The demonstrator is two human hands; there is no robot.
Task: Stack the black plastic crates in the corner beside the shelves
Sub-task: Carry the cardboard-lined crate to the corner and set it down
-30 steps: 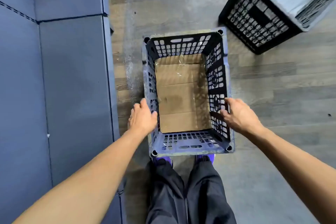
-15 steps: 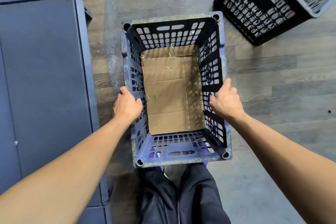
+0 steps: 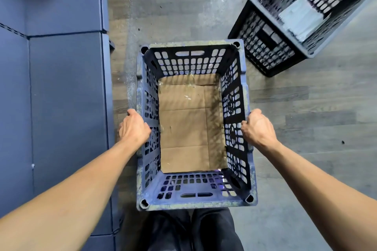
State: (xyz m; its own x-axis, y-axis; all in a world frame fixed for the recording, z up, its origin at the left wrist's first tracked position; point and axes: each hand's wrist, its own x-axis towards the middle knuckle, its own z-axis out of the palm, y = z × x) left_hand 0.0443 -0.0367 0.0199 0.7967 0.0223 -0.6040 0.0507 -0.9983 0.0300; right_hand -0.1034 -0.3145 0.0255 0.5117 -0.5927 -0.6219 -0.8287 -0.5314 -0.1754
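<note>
A black perforated plastic crate (image 3: 189,61) with a scuffed rim fills the middle of the view, seen from straight above. Brown cardboard (image 3: 190,126) lines its bottom. My left hand (image 3: 133,127) is closed over the crate's left rim and my right hand (image 3: 258,128) is closed over its right rim, both about halfway along the long sides. The crate looks lifted close to my body, covering my feet. A second black crate (image 3: 271,47) stands on the floor at the upper right, with something pale and flat inside it.
Dark blue padded mats (image 3: 61,98) run along the whole left side, close to the held crate. The floor (image 3: 306,112) is grey wood-look planking with dusty patches. My dark trousers (image 3: 189,230) show below the crate.
Both hands closed onto the crate's side rims and the crate rose toward me, now larger in view and hiding my shoes. The second crate shifted slightly in the frame with my head.
</note>
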